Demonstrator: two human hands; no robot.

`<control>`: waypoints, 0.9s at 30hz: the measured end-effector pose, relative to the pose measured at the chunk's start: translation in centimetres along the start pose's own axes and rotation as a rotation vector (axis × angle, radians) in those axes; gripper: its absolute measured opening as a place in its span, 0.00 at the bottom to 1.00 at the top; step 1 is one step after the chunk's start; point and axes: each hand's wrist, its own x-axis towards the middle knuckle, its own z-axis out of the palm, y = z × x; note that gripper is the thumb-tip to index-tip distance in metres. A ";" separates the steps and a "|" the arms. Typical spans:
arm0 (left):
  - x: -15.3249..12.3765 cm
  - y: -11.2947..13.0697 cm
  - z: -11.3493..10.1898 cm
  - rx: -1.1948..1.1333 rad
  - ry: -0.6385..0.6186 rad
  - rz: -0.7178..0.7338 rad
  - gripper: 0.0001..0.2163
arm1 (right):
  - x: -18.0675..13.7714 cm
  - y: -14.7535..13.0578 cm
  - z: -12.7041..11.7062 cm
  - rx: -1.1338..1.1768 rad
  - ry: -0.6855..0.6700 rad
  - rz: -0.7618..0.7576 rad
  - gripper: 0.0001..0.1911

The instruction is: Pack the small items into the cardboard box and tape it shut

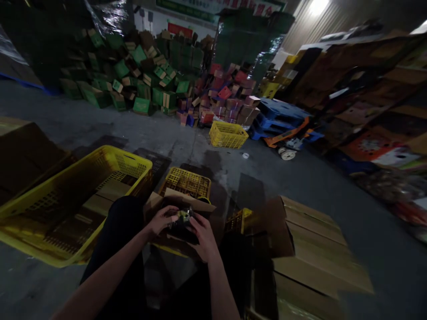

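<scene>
While the left hand (164, 220) and right hand (202, 231) clasp a small, glossy, yellowish-green packet (184, 215) from opposite sides, it sits at the mouth of an open brown cardboard box (190, 200), between dark-clothed legs (122, 226).

We cannot make out the small shiny thing (184, 217), blurred and partly covered by our left hand (163, 221) and right hand (202, 231). Much of the open carton's inside is hidden from us. The left edge crops the brown box (28, 155); the top edge crops the banner (200, 7).
</scene>
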 end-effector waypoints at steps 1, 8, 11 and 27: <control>-0.1 0.1 0.1 -0.002 -0.022 0.012 0.28 | -0.1 -0.1 0.1 -0.026 -0.012 -0.010 0.22; -0.7 0.4 0.9 0.071 -0.148 0.017 0.27 | 0.0 -0.7 0.3 -0.128 -0.065 -0.102 0.20; -0.7 0.3 0.9 0.118 -0.114 0.028 0.25 | 0.2 -0.3 0.3 -0.099 -0.033 -0.083 0.21; -0.7 0.5 0.7 -0.143 -0.020 -0.255 0.37 | 0.4 -0.2 -0.3 -0.065 -0.003 -0.109 0.18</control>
